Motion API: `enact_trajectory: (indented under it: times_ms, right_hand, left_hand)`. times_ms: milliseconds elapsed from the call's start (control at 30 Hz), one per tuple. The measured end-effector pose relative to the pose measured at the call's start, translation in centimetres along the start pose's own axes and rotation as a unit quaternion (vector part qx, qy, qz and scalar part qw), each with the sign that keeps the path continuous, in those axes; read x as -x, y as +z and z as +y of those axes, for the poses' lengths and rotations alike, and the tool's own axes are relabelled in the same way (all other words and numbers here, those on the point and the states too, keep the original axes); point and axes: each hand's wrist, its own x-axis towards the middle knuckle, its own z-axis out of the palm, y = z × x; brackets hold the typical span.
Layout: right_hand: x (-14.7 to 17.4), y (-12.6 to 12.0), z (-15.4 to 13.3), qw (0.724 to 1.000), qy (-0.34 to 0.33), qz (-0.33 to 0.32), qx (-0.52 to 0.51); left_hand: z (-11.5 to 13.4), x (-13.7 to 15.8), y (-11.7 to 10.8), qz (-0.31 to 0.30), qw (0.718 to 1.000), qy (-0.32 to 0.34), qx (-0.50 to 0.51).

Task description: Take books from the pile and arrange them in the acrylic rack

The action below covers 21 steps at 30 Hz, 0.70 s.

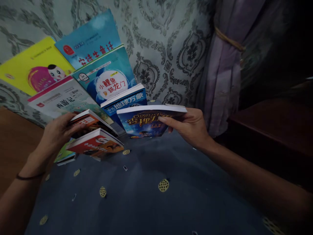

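Observation:
My right hand (190,125) grips the right end of a dark blue book (149,120) with gold lettering, thumb on its cover and fingers behind. At the left, my left hand (57,130) is closed on a dark book (85,124) with an orange title block. A red and orange book (96,143) stands in front of that one. Behind the dark blue book is a blue book (127,101) with white lettering. Farther back stand a teal book (107,80), a pale book (66,98) with a pink top edge, a yellow book (34,65) and a tall blue book (90,36).
The books lean by a wall (161,42) with damask paper. A dark blue cloth (137,199) printed with yellow pineapples lies below. A tied purple curtain (220,65) hangs at right, near dark reddish furniture (269,127). Brown wood (17,143) shows at left.

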Motion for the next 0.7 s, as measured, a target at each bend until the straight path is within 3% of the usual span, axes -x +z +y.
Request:
enact_trajectory:
  times_ms: [100, 200, 367, 533, 600, 700]
  right_hand:
    - [0.2, -0.4, 0.4, 1.0, 0.004, 0.005, 0.007]
    - [0.4, -0.6, 0.9, 1.0, 0.006, 0.008, 0.009]
    - [0.6, -0.8, 1.2, 1.0, 0.007, -0.002, 0.009]
    - [1.0, -0.9, 1.3, 1.0, 0.015, 0.012, -0.015]
    - [1.2, -1.0, 1.4, 0.999, 0.025, 0.019, -0.009]
    - [1.5, -1.2, 1.7, 0.999, 0.045, 0.022, 0.004]
  left_hand:
    - [-0.4, -0.4, 0.5, 0.009, 0.999, 0.029, -0.019]
    - [-0.5, -0.5, 1.0, 0.054, 0.995, 0.049, -0.062]
    - [-0.5, -0.3, 1.9, 0.105, 0.987, 0.05, -0.115]
    - [-0.4, 0.3, 2.9, 0.143, 0.985, 0.037, -0.092]
    - [-0.3, 0.5, 3.0, 0.126, 0.988, 0.018, -0.088]
    - [-0.2, 0.4, 2.6, 0.052, 0.995, 0.011, -0.085]
